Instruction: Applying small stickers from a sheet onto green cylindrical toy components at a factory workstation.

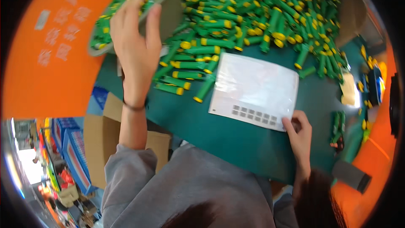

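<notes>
My left hand [137, 44] grips the rim of a grey tilted bin [166, 4] filled with green tubes with yellow caps [107, 14], raised over the left end of the green table [236, 139]. A big heap of the same green tubes [257, 12] covers the far part of the table. My right hand [300, 133] pinches the near right corner of a clear plastic bag with a white sheet inside [255, 88], which lies flat on the table just in front of the heap.
An orange panel [50, 46] fills the left. Brown cardboard boxes [101, 143] and blue boxes [74, 152] stand below the table's left edge. Loose tubes, yellow caps and a small brown bag [349, 88] lie at the right end.
</notes>
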{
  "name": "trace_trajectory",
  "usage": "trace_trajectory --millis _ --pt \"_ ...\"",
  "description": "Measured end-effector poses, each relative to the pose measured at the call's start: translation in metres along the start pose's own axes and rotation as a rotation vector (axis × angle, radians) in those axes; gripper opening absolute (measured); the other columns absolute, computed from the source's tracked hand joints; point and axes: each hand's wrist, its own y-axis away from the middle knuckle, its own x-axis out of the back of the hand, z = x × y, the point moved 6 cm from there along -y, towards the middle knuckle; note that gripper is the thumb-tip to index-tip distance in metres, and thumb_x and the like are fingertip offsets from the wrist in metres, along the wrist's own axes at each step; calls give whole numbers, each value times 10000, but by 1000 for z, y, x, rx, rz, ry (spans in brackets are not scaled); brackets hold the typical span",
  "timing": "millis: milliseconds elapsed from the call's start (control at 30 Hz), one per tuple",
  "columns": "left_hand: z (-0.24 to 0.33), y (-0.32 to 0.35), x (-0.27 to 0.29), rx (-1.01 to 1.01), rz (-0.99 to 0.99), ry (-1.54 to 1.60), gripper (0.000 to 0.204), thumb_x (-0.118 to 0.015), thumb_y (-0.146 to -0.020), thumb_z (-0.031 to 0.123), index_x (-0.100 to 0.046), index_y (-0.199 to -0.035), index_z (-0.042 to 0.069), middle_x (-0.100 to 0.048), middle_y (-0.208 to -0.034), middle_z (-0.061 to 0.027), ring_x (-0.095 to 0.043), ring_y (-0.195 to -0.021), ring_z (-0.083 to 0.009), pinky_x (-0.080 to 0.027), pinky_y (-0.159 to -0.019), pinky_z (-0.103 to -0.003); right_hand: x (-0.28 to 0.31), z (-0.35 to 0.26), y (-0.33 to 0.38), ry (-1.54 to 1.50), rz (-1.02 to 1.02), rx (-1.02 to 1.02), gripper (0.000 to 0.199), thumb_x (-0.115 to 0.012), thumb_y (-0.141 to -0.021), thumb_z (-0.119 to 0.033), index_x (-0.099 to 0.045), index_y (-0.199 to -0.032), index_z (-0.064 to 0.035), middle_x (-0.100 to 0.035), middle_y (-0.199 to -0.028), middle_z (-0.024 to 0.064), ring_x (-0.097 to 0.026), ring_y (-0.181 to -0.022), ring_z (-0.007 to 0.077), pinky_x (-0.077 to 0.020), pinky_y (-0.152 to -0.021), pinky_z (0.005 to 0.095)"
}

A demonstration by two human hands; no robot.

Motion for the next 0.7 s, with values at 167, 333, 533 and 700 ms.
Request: trace_trajectory --millis 167,333,533,700 --pt "133 101 -35 122 -664 870 303 -763 -785 16 -718 -1081 61 -672 -1056 -74 -623 -936 -243 -527 -735 -313 -34 -15 -2 -548 -86 -351 252 -588 -1006 -181 -609 -1109 48 -683 -1013 112 -665 -844 151 -554 -690 269" --pt "168 134 -47 180 -703 994 255 -783 -772 62 -732 -1022 63 -653 -981 -49 -603 -887 -230 -519 -700 -325 -45 -3 7 -587 -156 -393 318 -616 -988 -160 -613 -1205 71 -681 -1127 136 -680 -997 187 -612 -820 319" --pt "182 139 -43 192 -666 951 310 -797 -728 25 -748 -1031 70 -652 -973 -44 -578 -848 -215 -506 -675 -309 -47 2 13 -678 -170 -371 310 -569 -1022 -211 -652 -1145 62 -685 -1107 127 -684 -971 183 -613 -820 327" --pt "188 135 -36 86 -585 883 309 -807 -686 3 -743 -983 60 -657 -936 -45 -582 -814 -211 -499 -666 -311 -40 1 13 -590 -144 -319 341 -539 -1038 -255 -677 -1094 52 -699 -1034 114 -688 -912 163 -608 -832 330"
